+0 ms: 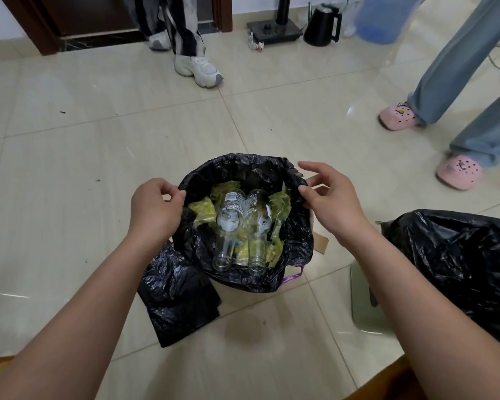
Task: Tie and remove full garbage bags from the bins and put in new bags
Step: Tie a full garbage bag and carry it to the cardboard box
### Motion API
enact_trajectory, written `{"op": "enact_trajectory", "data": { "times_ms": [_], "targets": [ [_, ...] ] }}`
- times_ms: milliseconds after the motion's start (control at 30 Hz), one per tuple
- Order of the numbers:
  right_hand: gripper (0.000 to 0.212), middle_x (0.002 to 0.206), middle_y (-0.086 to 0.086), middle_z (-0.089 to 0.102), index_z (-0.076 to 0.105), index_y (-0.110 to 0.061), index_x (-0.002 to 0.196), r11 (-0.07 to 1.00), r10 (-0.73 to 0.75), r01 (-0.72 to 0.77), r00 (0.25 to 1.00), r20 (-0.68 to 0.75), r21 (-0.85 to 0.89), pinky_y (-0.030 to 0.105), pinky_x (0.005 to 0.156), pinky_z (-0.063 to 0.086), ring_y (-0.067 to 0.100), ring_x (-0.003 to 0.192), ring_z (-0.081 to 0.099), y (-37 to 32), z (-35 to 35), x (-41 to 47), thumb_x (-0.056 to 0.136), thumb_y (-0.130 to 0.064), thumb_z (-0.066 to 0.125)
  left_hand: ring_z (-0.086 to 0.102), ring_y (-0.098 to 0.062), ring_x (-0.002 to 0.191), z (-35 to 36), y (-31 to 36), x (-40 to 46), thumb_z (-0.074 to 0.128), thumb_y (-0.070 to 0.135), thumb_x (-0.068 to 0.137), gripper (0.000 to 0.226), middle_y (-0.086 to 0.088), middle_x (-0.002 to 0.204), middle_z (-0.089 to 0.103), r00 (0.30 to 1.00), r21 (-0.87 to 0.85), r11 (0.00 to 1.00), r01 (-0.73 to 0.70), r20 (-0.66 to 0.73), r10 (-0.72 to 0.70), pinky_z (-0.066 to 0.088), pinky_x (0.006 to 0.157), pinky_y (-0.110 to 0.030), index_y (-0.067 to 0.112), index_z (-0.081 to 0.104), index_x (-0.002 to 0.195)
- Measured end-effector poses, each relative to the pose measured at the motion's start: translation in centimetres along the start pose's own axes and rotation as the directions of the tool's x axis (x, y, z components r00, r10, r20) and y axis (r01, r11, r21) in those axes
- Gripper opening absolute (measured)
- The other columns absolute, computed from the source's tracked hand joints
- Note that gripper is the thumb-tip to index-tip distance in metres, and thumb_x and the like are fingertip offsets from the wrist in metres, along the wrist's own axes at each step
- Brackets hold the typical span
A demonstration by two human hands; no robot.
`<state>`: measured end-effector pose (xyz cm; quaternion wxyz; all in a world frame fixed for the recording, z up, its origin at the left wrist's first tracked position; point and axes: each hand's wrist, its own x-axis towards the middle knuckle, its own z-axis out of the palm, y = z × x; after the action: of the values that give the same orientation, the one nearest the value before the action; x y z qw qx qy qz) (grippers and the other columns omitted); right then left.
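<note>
Head view: left hand [156,204] pinches the bag [243,171] rim at frame center; right hand [328,197], fingers spread, touches the opposite rim; 2 bottles [243,226] lie inside.

Labels on both glass bottles [231,223] show print; none is legible.

2 bottles [240,226] in bag [243,168]; spare bag [176,298] left, another bag [459,255] right

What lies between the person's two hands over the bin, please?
In the head view, the open mouth of the black garbage bag spans between left hand and right hand, showing two clear bottles on yellow-green wrappers.
</note>
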<state>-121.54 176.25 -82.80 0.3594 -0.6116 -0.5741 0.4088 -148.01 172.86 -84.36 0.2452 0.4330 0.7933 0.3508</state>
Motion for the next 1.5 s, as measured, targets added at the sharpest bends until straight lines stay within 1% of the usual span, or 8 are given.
{"op": "enact_trajectory", "data": {
  "times_ms": [133,300,433,633,900,1067,1300,1500],
  "targets": [
    [0.043,0.087,-0.001,0.056,0.053,-0.016,0.114,0.970,0.229,-0.227,0.973,0.016,-0.086,0.046,0.084,0.056,0.017,0.074,0.064,0.3,-0.8,-0.1,0.081,-0.029,0.077,0.066,-0.023,0.080,-0.4,0.3,0.2,0.072,0.004,0.080,0.021,-0.004,0.088,0.068,0.999,-0.071,0.997,0.034,-0.017,-0.035,0.052,0.071,-0.033,0.016,0.060,0.069],
    [0.037,0.066,0.002,0.062,0.063,-0.005,0.081,0.870,0.358,-0.233,0.904,0.232,-0.435,0.030,0.063,0.048,0.016,0.061,0.058,0.4,-1.3,-0.7,0.076,-0.037,0.081,0.063,-0.026,0.086,-0.3,0.4,0.0,0.071,0.000,0.077,0.028,-0.005,0.102,0.064,0.997,-0.046,0.997,0.067,0.052,-0.065,0.050,0.074,-0.034,0.012,0.062,0.101],
    [0.020,0.093,0.016,0.067,0.063,-0.003,0.092,0.914,0.249,-0.172,0.953,0.174,-0.368,0.047,0.085,0.053,0.032,0.090,0.063,0.8,-1.1,-0.4,0.093,-0.023,0.063,0.061,-0.017,0.075,-0.9,1.3,-0.3,0.070,-0.005,0.076,0.033,-0.002,0.088,0.068,0.982,-0.055,0.989,0.138,0.141,-0.129,0.043,0.060,-0.025,0.011,0.066,0.104],
    [0.013,0.079,0.005,0.060,0.058,-0.013,0.086,0.970,0.069,-0.064,0.998,0.012,-0.234,0.029,0.064,0.036,0.021,0.073,0.050,0.8,-0.7,0.6,0.096,-0.021,0.056,0.065,-0.022,0.080,-2.3,1.7,-1.7,0.076,-0.008,0.072,0.047,-0.012,0.099,0.061,0.842,-0.047,0.946,0.320,0.472,-0.261,0.051,0.071,-0.030,0.010,0.056,0.111],
    [0.047,0.080,0.005,0.067,0.061,-0.008,0.093,0.895,0.386,-0.321,0.905,0.178,-0.309,0.030,0.058,0.056,0.015,0.062,0.066,0.3,-3.7,-0.1,0.067,-0.037,0.087,0.068,-0.032,0.093,-0.9,2.4,-1.3,0.078,0.024,0.080,0.046,-0.016,0.105,0.068,0.907,-0.201,0.931,0.305,0.359,-0.219,0.055,0.088,-0.046,0.007,0.055,0.116],
    [0.024,0.068,0.010,0.066,0.064,-0.005,0.077,0.790,0.497,-0.246,0.794,0.351,-0.562,0.033,0.072,0.054,0.019,0.063,0.060,0.0,-4.5,-0.8,0.079,-0.023,0.079,0.068,-0.020,0.081,0.5,2.7,-1.0,0.072,0.014,0.085,0.032,-0.007,0.088,0.069,0.933,-0.245,0.927,0.285,0.294,-0.209,0.054,0.073,-0.031,0.007,0.061,0.114],
    [0.018,0.064,0.007,0.054,0.055,-0.010,0.091,0.931,0.365,-0.351,0.902,0.231,-0.100,0.027,0.047,0.055,0.014,0.050,0.053,-1.0,-3.8,-1.1,0.103,-0.013,0.042,0.042,-0.019,0.067,0.0,2.9,-1.2,0.050,0.001,0.078,0.019,-0.008,0.067,0.048,0.978,-0.274,0.943,0.187,0.144,-0.152,0.035,0.064,-0.031,0.007,0.056,0.061],
    [0.023,0.060,0.002,0.048,0.053,-0.016,0.079,0.964,0.255,-0.260,0.964,0.079,0.051,0.020,0.041,0.043,0.010,0.039,0.044,-1.2,-3.2,0.1,0.101,-0.018,0.048,0.041,-0.021,0.065,0.7,3.4,-1.9,0.039,-0.011,0.072,0.024,-0.004,0.063,0.046,0.929,-0.445,0.827,0.344,0.286,-0.233,0.037,0.060,-0.028,0.009,0.046,0.061]
  ]
}}
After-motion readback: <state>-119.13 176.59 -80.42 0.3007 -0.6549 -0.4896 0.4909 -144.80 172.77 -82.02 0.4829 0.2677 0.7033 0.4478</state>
